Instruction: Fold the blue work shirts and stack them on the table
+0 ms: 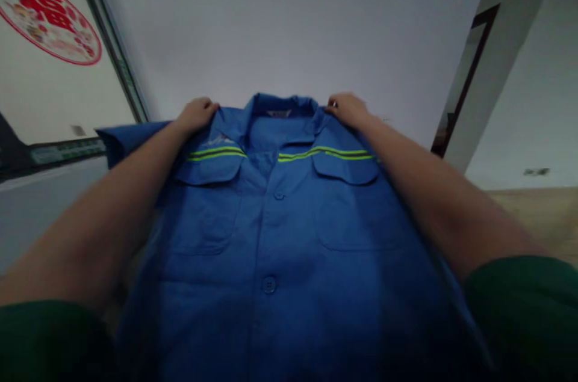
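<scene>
Both hands grip a blue work shirt [275,231] at its shoulders: the left hand [197,113] is closed on the fabric just left of the collar [280,106], and the right hand [347,109] is pinched on the fabric just right of it. The fingers curl over the far side of the cloth, so their tips are hidden. The shirt hangs spread between the two hands, front facing near, buttoned down the middle, with a yellow-green reflective stripe [282,155] running across the chest above two flapped pockets [345,198]. What the pockets hold, if anything, cannot be made out. The lower hem is cut off by the near edge of the view, and the left sleeve [126,138] sticks out sideways behind the left forearm. Dark green cuffs [524,304] show at the near corners, blurred.

Behind the shirt stands a plain pale wall [280,21]. At far left is a glass panel with a round red sticker [47,15]; its print is too soft to read. At right a pale pillar [497,51] leans through the frame, with a wood-toned floor [537,213] beyond it.
</scene>
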Motion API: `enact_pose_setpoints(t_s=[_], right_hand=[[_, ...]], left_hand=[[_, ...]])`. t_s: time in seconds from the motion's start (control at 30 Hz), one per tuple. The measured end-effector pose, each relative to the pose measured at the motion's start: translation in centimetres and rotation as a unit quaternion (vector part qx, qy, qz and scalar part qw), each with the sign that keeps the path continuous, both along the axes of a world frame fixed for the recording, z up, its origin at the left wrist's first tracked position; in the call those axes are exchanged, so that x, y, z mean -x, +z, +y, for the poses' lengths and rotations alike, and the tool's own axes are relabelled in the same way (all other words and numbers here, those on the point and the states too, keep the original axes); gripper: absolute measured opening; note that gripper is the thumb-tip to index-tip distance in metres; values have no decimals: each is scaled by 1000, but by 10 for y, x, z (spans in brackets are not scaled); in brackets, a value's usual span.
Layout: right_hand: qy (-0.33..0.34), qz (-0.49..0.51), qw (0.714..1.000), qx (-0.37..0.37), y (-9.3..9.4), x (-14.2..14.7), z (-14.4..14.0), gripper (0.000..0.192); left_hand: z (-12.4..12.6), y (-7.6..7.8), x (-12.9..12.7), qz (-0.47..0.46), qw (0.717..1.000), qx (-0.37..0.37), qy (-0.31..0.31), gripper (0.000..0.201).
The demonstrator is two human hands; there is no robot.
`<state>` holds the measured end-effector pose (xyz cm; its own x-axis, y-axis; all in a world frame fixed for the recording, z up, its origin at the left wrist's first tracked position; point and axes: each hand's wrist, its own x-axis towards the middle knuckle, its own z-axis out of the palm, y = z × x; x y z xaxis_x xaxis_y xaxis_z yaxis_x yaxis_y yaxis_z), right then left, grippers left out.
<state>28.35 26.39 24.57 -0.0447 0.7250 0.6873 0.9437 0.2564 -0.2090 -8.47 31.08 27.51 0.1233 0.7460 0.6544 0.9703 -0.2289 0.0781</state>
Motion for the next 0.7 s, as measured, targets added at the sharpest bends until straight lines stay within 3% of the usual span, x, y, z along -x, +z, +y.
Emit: enact_pose_setpoints(t_s=[0.03,0.13,0.2,0.27,0.33,0.4,0.5,0.6,0.7], right_hand=[[-3,-11,999,42,-21,5,15,28],[-16,-24,990,136,-96,17,52,13],[-15,-25,982,184,-146,23,69,15],[-2,-25,977,211,-188,28,81,25],[34,-23,976,214,-220,33,87,30],[116,-23,975,189,-242,39,87,29],[260,-29,955,142,-257,54,80,26],[312,-64,938,137,-264,68,71,24],[318,-92,932,147,-272,74,66,24]], left_hand=[[13,-31,-5,-18,999,36,31,41],[43,-127,-26,-26,990,128,49,32],[55,-186,-36,-21,984,170,45,40],[62,-233,-40,-17,981,189,32,46],[64,-266,-36,-1,982,185,-42,44],[65,-283,-27,37,967,173,-182,41],[66,-282,-18,126,906,174,-365,42],[70,-265,-18,230,854,200,-422,41],[75,-249,-23,322,823,214,-417,30]])
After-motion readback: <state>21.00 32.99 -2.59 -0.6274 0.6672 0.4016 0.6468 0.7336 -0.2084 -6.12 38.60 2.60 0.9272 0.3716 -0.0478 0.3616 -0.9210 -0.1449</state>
